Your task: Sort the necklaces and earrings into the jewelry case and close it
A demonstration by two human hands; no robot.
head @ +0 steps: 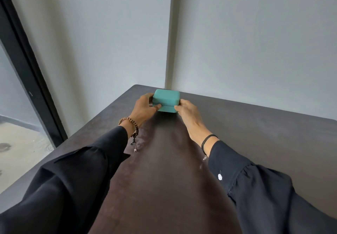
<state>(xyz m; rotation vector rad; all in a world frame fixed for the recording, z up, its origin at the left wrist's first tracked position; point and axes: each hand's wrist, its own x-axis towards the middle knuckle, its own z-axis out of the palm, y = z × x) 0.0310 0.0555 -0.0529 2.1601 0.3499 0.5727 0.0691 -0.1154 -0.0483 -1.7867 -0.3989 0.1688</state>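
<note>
Near the far corner of the table (255,124), close to its back edge, the teal jewelry case (166,102) sat flat on the dark top. Its lid lay down on the base, with a thin dark seam running along the front between them. The case sat squarely between the two hands, held at both ends.

At the case's left end, the left hand (144,109) gripped it, fingers curled round the side and the thumb laid along the front at the seam. At the right end, the right hand (187,113) pinched the front corner, its thumb tip on the seam and its fingers bent round the side, mostly hidden behind the case.

Both arms reached far forward over the table from the near edge, almost straight, and drew together toward the case. Dark sleeves (73,179) covered them to the wrists. A brown beaded bracelet (130,124) circled the left wrist, and a black cord bracelet (207,140) circled the right. Pale walls (255,33) met just behind the corner.
</note>
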